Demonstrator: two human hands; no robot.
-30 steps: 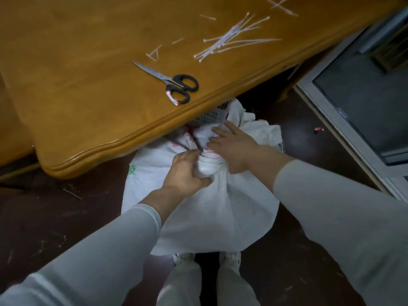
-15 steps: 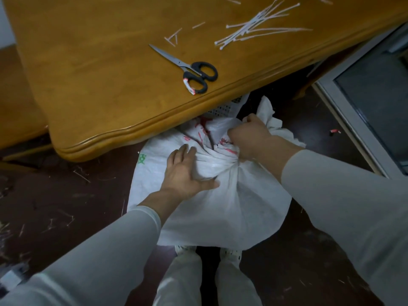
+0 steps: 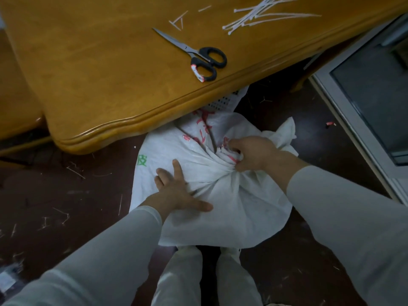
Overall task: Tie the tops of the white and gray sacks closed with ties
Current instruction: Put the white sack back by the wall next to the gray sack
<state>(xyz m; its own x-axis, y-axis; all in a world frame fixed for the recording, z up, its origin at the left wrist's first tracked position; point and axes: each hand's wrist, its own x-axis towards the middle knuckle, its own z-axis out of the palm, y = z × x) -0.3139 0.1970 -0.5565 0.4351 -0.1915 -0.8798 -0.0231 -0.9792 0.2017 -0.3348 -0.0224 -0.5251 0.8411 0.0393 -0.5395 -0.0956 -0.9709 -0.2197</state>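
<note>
The white sack [image 3: 220,215] sits on the floor [image 3: 66,195], partly under the surface [image 3: 99,74]; its cloth looks soft, light and slippery; the right grip [image 3: 251,153] clenches the gathered neck, likely the best hold; the left grip [image 3: 176,193] presses spread flat on its side.

From my end the white sack [image 3: 231,213] runs out of sight under the wooden table [image 3: 99,80], beside a perforated white thing [image 3: 224,102] (basket or bag, I can't tell). The right hand [image 3: 252,153] has its fingertips buried in the bunched neck, and the top edge cuts off the cable ties [image 3: 262,15].
</note>
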